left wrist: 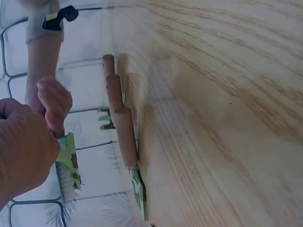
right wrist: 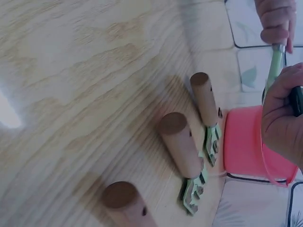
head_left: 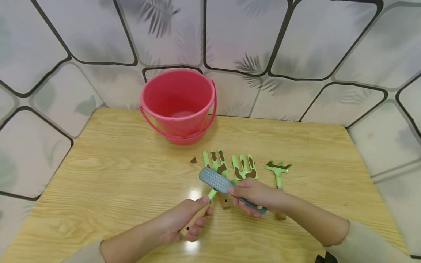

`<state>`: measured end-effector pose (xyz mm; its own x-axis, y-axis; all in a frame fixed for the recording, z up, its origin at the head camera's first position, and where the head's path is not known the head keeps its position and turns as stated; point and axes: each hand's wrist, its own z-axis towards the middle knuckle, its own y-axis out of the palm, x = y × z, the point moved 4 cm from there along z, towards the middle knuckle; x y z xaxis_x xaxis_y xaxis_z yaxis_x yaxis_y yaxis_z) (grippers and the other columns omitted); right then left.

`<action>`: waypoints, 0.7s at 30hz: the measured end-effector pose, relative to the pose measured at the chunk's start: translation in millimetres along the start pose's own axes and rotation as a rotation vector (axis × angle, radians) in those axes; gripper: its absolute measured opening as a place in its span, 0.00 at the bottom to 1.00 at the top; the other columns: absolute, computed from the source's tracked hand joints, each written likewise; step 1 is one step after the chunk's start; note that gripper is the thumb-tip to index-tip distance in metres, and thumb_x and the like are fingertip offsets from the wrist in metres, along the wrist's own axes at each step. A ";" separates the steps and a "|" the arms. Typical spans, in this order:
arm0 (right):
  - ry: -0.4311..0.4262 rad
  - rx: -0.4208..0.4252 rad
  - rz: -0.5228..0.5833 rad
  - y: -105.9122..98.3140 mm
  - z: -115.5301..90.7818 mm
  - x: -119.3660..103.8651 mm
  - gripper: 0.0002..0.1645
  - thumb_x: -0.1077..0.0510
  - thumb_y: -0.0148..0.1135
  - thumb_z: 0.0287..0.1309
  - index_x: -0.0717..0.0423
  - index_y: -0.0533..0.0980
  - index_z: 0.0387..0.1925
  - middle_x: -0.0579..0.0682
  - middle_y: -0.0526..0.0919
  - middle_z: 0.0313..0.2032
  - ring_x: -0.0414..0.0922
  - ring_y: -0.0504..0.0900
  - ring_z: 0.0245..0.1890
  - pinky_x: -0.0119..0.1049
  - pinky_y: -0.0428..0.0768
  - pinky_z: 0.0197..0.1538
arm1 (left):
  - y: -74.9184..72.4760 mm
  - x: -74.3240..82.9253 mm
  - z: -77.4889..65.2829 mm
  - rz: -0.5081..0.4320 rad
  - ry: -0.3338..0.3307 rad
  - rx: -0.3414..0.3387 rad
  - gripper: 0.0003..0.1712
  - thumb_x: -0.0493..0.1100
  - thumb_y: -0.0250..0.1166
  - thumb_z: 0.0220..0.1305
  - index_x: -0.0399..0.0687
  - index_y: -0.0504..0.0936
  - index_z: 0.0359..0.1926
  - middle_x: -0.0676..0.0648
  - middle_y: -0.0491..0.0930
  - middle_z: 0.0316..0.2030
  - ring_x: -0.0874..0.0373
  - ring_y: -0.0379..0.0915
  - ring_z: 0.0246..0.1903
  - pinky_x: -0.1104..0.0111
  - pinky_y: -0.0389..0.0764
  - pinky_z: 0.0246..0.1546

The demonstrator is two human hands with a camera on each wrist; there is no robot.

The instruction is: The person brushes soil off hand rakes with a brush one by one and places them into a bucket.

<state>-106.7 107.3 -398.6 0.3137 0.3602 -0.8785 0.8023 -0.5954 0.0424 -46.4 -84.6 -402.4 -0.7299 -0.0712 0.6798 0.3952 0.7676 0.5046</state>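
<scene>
Low in the head view, my left hand point(head_left: 189, 221) grips the wooden handle of a small green garden tool point(head_left: 212, 194). Its head is mostly hidden behind a grey-blue brush point(head_left: 215, 179); brown patches show on its green metal point(left wrist: 71, 153) in the left wrist view. My right hand point(head_left: 251, 195) holds the brush by its handle, the brush head lying across the tool. Behind the hands on the table are two green garden forks point(head_left: 221, 168) with brown patches. A small green rake point(head_left: 277, 170), also brown-patched, lies to their right.
A pink bucket point(head_left: 179, 124) stands at the back against the patterned wall point(head_left: 240, 36), its handle hanging at the front. One brown crumb point(head_left: 193, 160) lies left of the forks on the wooden table point(head_left: 131, 164). Wooden tool handles point(right wrist: 177, 142) point toward the near side.
</scene>
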 end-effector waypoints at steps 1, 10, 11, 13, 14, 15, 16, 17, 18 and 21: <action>-0.009 0.008 -0.010 1.3 1.3 -3.5 0.27 0.46 0.47 0.70 0.67 0.70 0.27 0.44 0.71 0.11 0.34 0.65 0.05 0.24 0.65 0.09 | 0.1 0.2 0.8 0.004 0.005 0.012 0.20 0.58 0.43 0.72 0.46 0.67 0.36 0.59 0.61 0.15 0.72 0.55 0.10 0.82 0.59 0.11; -0.093 0.115 -0.026 -16.5 -24.4 -22.4 0.29 0.48 0.44 0.71 0.73 0.68 0.28 0.44 0.71 0.10 0.35 0.66 0.05 0.26 0.66 0.08 | -12.0 3.8 -0.4 -0.014 0.008 0.131 0.20 0.58 0.46 0.71 0.45 0.68 0.38 0.59 0.62 0.16 0.72 0.55 0.12 0.84 0.61 0.11; -0.090 0.126 -0.032 -19.3 -27.2 -22.1 0.29 0.48 0.44 0.72 0.73 0.68 0.28 0.44 0.70 0.10 0.34 0.66 0.05 0.26 0.66 0.08 | -12.3 3.6 -0.6 -0.018 0.007 0.136 0.20 0.58 0.46 0.72 0.45 0.68 0.38 0.59 0.62 0.16 0.72 0.55 0.12 0.84 0.61 0.11; -0.078 0.131 -0.040 -21.7 -30.2 -20.2 0.29 0.49 0.43 0.72 0.73 0.68 0.28 0.44 0.70 0.10 0.34 0.66 0.05 0.26 0.65 0.07 | -12.3 2.8 -0.8 -0.025 0.005 0.147 0.20 0.58 0.46 0.72 0.45 0.68 0.38 0.59 0.62 0.16 0.72 0.55 0.11 0.84 0.61 0.11; -0.069 0.131 -0.043 -21.6 -30.7 -18.6 0.28 0.49 0.43 0.72 0.73 0.69 0.27 0.44 0.70 0.10 0.34 0.66 0.05 0.26 0.65 0.07 | -12.3 2.3 -0.8 -0.026 0.004 0.149 0.20 0.58 0.46 0.72 0.45 0.68 0.37 0.59 0.62 0.16 0.72 0.55 0.11 0.84 0.61 0.11; -0.068 0.126 -0.047 -20.7 -30.9 -17.5 0.29 0.50 0.43 0.72 0.74 0.68 0.28 0.44 0.70 0.11 0.34 0.66 0.05 0.26 0.65 0.07 | -12.2 2.0 -0.9 -0.023 0.004 0.150 0.20 0.58 0.46 0.72 0.44 0.69 0.38 0.58 0.62 0.16 0.72 0.55 0.11 0.84 0.61 0.11; -0.065 0.124 -0.052 -19.8 -30.5 -16.1 0.28 0.51 0.43 0.72 0.74 0.68 0.27 0.44 0.70 0.11 0.34 0.66 0.05 0.26 0.65 0.07 | -12.2 1.7 -0.9 -0.019 0.004 0.150 0.20 0.57 0.46 0.71 0.44 0.69 0.38 0.58 0.62 0.16 0.72 0.55 0.11 0.84 0.61 0.11; -0.058 0.124 -0.059 -19.0 -30.1 -14.9 0.29 0.50 0.43 0.72 0.75 0.68 0.28 0.45 0.70 0.11 0.35 0.66 0.04 0.26 0.65 0.08 | -12.1 1.5 -0.9 -0.010 0.004 0.150 0.20 0.57 0.47 0.71 0.44 0.69 0.38 0.58 0.62 0.16 0.72 0.55 0.11 0.84 0.61 0.11; -0.054 0.124 -0.065 -18.0 -29.3 -13.9 0.29 0.50 0.43 0.72 0.75 0.68 0.28 0.45 0.70 0.11 0.35 0.66 0.04 0.26 0.65 0.07 | -12.1 1.4 -0.9 0.000 0.006 0.149 0.20 0.57 0.47 0.71 0.44 0.69 0.38 0.58 0.62 0.16 0.72 0.56 0.11 0.84 0.61 0.11; -0.028 0.137 -0.086 -16.1 -26.3 -11.9 0.29 0.49 0.44 0.71 0.73 0.70 0.28 0.46 0.71 0.11 0.35 0.66 0.04 0.27 0.66 0.07 | -11.2 1.3 -1.9 0.054 0.015 0.144 0.20 0.57 0.47 0.71 0.44 0.69 0.38 0.58 0.63 0.16 0.71 0.56 0.10 0.82 0.62 0.11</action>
<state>-110.1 131.5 -376.2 0.2307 0.3949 -0.8893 0.7480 -0.6566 -0.0975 -50.7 -94.5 -406.1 -0.7014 -0.0361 0.7119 0.3487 0.8537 0.3868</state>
